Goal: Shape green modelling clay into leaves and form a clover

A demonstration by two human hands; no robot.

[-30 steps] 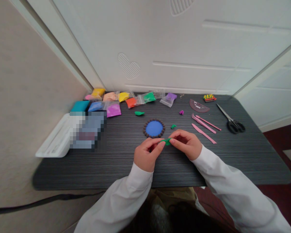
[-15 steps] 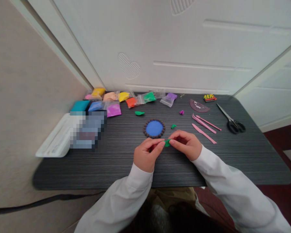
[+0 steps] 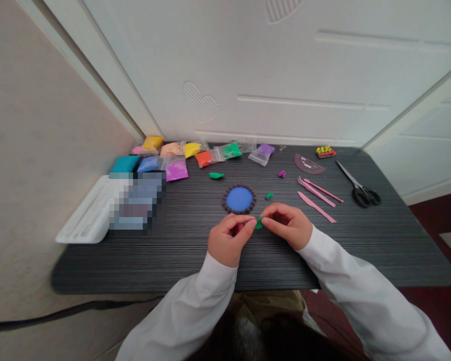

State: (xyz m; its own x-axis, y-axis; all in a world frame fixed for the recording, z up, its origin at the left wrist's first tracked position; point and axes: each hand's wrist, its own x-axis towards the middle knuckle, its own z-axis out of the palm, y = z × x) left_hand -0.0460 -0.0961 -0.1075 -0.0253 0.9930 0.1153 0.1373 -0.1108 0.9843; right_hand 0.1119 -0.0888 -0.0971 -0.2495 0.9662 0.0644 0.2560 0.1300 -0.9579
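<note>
Between the fingertips of my left hand and my right hand is a small piece of green clay, pinched from both sides. The fingers partly cover it. Just beyond my hands lies a blue clay disc edged with dark brown clay balls. A little scrap of green clay rests to the right of the disc. Farther back are a green leaf-shaped clay piece and a crumpled purple clay lump.
Bagged clay in several colours, among them a magenta bag, lines the back left. A white tray stands at left beside a blurred object. To the right lie pink modelling tools, a protractor and black-handled scissors.
Both hands stay almost in place, still pinching the green clay. Its visible part looks slightly smaller and more rounded between the fingertips.
</note>
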